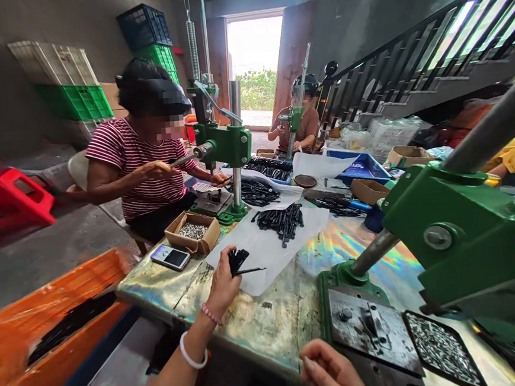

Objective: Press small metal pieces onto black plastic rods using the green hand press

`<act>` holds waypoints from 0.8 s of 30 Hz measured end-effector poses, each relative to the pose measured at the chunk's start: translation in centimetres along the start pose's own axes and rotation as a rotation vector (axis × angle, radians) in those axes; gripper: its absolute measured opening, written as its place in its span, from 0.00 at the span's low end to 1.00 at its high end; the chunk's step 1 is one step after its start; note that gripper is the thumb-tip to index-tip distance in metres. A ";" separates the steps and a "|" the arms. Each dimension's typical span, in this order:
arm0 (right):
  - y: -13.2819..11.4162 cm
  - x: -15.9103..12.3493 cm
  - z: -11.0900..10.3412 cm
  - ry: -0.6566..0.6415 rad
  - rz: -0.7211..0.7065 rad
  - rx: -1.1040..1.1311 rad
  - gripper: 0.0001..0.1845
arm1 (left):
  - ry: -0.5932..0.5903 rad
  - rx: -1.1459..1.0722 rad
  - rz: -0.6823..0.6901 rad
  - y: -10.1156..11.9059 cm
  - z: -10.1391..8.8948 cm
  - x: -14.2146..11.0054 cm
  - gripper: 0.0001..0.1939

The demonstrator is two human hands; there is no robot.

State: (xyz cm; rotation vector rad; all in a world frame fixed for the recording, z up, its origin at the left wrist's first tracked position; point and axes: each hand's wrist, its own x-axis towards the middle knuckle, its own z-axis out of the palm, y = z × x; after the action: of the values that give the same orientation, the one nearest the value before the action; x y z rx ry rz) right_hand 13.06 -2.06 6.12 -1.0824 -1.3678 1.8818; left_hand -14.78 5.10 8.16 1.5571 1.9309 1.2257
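My left hand is stretched out over the white paper sheet and closed on a bundle of thin black sticks; one stick juts out to the right. A loose heap of the same black sticks lies farther along the paper. My right hand is at the table's near edge beside the base plate of a green hand press, fingers curled with fingertips pinched; what they hold is too small to name.
A black tray of small silver parts sits right of the press base. A phone and a cardboard box of silver parts lie at the table's left. A person in a striped shirt works another green press. An orange crate stands at the lower left.
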 end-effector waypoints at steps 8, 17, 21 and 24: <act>-1.4 10.4 7.6 0.183 -0.241 0.286 0.40 | 0.150 -0.269 0.078 1.8 3.3 -2.2 0.34; -3.1 12.8 7.7 0.161 -0.317 -0.012 0.31 | 0.102 -0.497 0.096 -0.9 6.4 -4.8 0.31; -2.7 13.2 7.7 0.212 -0.321 -0.173 0.34 | 0.039 -0.505 0.074 -1.5 6.4 -5.6 0.32; -2.7 13.1 8.1 0.183 -0.351 -0.239 0.30 | 0.031 -0.488 0.055 -2.0 6.3 -6.2 0.33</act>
State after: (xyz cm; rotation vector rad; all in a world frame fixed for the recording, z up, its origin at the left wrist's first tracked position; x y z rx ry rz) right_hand -0.62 5.49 6.26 -1.0186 -1.5848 1.3626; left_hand -9.29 1.81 1.68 1.3411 1.4592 1.6023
